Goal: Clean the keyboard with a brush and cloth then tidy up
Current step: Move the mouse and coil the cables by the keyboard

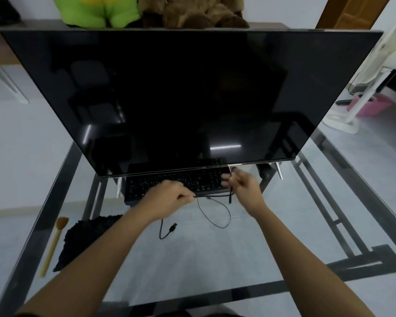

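Here the left hand [169, 195] is closed in a loose fist, pinching the thin black cable [215, 216] at its fingertips, while the right hand [244, 185] is also curled shut around a bunched part of the same cable, a short length of it hanging down from that grip. Between the two grips the cable runs nearly taut and level; just nearer the person than the left pinch it drops into a slack loop on the glass table [215, 259], and below the left wrist its free end curls round to a USB plug [173, 228] lying on the glass. Directly beyond both hands, touching or almost touching the knuckles as seen from the head camera, lies the black keyboard [176, 183], flat on the table with its far edge tucked under the lower rim of a large dark monitor [181, 99]. Well to the left of the left forearm and closer to the person rests the black cloth [82, 239], crumpled in a heap, partly hidden by that forearm. Further left again, near the table's edge, lies the brush [53, 243], its pale wooden handle pointing toward the person and its tan bristles toward the monitor, just apart from the cloth. Neither hand touches cloth or brush
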